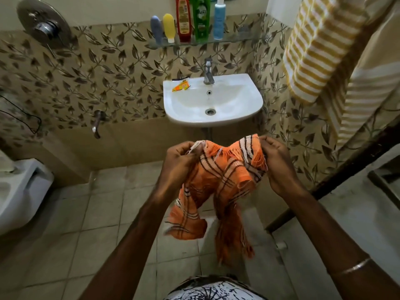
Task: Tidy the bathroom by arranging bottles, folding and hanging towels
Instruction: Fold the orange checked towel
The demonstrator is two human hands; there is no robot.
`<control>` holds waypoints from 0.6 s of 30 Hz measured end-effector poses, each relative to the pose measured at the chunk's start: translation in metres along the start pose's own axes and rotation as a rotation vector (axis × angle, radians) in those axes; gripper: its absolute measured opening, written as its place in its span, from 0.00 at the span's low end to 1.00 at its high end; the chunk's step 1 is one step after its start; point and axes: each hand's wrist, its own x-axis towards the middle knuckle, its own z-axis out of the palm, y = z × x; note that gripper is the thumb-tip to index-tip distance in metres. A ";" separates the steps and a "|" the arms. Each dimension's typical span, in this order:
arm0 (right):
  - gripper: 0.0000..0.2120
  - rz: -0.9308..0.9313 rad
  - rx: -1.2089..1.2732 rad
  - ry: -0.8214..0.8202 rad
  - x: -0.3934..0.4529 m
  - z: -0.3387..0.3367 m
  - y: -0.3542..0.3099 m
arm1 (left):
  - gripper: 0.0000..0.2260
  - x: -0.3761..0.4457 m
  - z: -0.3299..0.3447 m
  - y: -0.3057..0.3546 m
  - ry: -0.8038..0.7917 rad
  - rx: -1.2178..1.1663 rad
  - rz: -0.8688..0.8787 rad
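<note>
Both hands hold an orange towel [218,176] with dark and white stripes in mid-air, near the viewer and in front of the white sink [213,100]. The left hand [180,158] has its fingers [190,151] pinched together on the towel's fringed upper left corner, and the right hand [276,162] has its fingers closed on the upper right corner; the fingertips themselves are mostly buried in the cloth. The towel sags between them and hangs down in crumpled folds over the tiled floor [86,224], its lower ends blurred. On the far wall a glass shelf [238,37] carries five bottles in a row: grey [156,29], yellow [169,27], red [183,18], green [202,18] and blue [219,20]; the tops of the three taller ones are cut off by the frame edge. A small orange packet [181,86] lies on the sink's left rim, its print unreadable. At the right, a yellow-and-white striped towel [313,53] hangs, its top out of view.
</note>
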 end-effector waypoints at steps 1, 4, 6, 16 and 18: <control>0.10 -0.008 -0.005 -0.005 0.003 0.001 -0.001 | 0.08 0.000 0.001 0.000 -0.029 0.012 0.006; 0.09 -0.031 -0.017 -0.039 0.007 0.007 -0.003 | 0.09 -0.001 0.004 0.001 -0.072 0.104 0.063; 0.09 -0.034 -0.017 -0.039 0.007 0.012 -0.005 | 0.09 -0.003 0.007 0.003 -0.078 0.247 0.173; 0.12 0.057 -0.232 -0.263 0.004 0.026 -0.012 | 0.14 -0.024 0.034 0.007 -0.348 1.072 1.193; 0.11 0.091 -0.238 -0.324 0.003 0.026 -0.010 | 0.07 -0.023 0.034 0.007 -0.323 1.057 1.219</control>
